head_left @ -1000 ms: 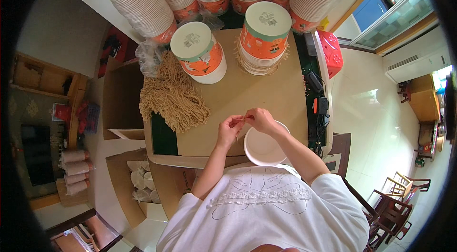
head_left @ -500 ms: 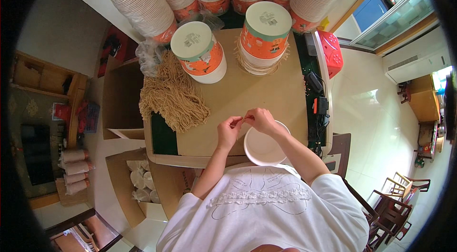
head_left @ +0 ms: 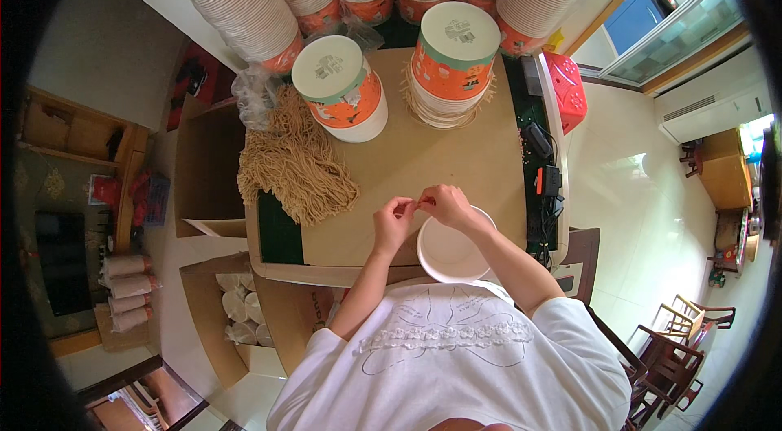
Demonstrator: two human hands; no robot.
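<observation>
My left hand (head_left: 393, 224) and my right hand (head_left: 447, 205) meet over the near middle of the table, fingertips pinched together. What they pinch is too small to make out. Just below my right hand, an open white paper bucket (head_left: 444, 261) stands by the table's near edge, against my shirt; my right forearm passes over its right side. To the left lies a loose heap of tan cords (head_left: 297, 166). Beyond the hands are an upside-down orange and white bucket (head_left: 346, 109) and a stack of such buckets (head_left: 454, 72) with cords around its lower part.
Tall wrapped stacks of paper buckets (head_left: 248, 11) line the table's back. Brown cardboard (head_left: 399, 162) covers the tabletop. Black cables and adapters (head_left: 549, 181) lie along the right edge, near a red plastic stool (head_left: 564, 93). An open carton (head_left: 208, 292) stands on the floor at the left.
Almost nothing differs. My left hand has shifted very slightly to the right; both hands stay pinched together at the same spot.
</observation>
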